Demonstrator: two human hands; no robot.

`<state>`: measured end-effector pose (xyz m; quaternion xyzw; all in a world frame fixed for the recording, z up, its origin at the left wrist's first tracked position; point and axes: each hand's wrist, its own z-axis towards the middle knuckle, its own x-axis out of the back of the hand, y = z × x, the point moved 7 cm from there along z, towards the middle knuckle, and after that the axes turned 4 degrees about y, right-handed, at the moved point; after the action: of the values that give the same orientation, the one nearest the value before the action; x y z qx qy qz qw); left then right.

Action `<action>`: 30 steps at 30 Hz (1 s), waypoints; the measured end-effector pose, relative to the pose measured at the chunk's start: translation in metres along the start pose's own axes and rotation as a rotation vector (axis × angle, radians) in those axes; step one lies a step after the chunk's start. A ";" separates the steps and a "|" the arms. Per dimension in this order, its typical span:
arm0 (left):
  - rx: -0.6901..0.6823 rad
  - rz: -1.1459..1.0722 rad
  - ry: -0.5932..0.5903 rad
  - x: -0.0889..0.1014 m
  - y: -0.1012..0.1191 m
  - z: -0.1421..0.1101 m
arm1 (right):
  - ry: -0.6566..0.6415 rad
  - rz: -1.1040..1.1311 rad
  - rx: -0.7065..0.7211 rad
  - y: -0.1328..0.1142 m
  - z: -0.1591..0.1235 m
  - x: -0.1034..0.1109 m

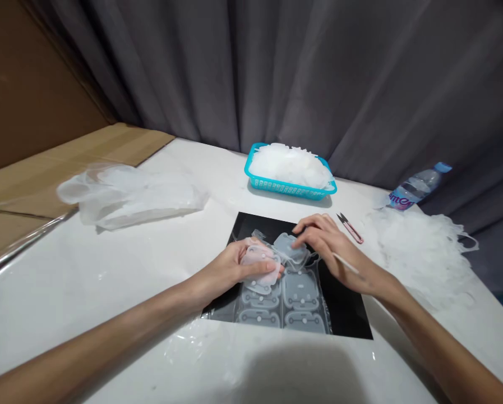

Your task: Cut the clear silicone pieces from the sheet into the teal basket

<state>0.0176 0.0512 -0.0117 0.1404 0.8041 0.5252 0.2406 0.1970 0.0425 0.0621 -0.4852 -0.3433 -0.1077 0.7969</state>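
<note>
A clear silicone sheet of moulded pads [295, 303] lies on a black mat [347, 314] in the middle of the white table. My left hand [234, 266] grips a small stack of loose translucent pads [259, 268] over the sheet's left side. My right hand [331, 244] pinches another translucent pad [291, 247] at the sheet's top edge, fingers curled onto it. A thin white stick [346, 264] lies across the back of that hand, seemingly tucked between its fingers.
A turquoise basket [289, 188] heaped with white pieces stands behind the mat. Small pink-handled snips [350, 227] lie to the right, beside a pile of white trimmings [419, 247] and a lying water bottle [417, 185]. Clear plastic bags [125, 196] sit left, near cardboard [36, 174].
</note>
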 end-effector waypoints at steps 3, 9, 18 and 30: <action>-0.006 0.020 -0.007 0.000 -0.001 0.001 | -0.124 0.064 0.031 0.002 -0.001 -0.026; -0.009 0.081 0.071 0.004 -0.001 0.000 | -0.194 0.168 -0.105 0.009 0.000 -0.036; 0.010 0.134 0.093 0.008 -0.009 0.003 | -0.192 -0.013 -0.110 0.013 -0.002 -0.033; 0.040 0.301 -0.095 -0.005 -0.009 -0.004 | -0.063 -0.187 -0.116 0.028 0.006 -0.017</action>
<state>0.0198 0.0421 -0.0179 0.2887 0.7721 0.5318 0.1942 0.1961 0.0588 0.0334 -0.4995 -0.4053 -0.1860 0.7427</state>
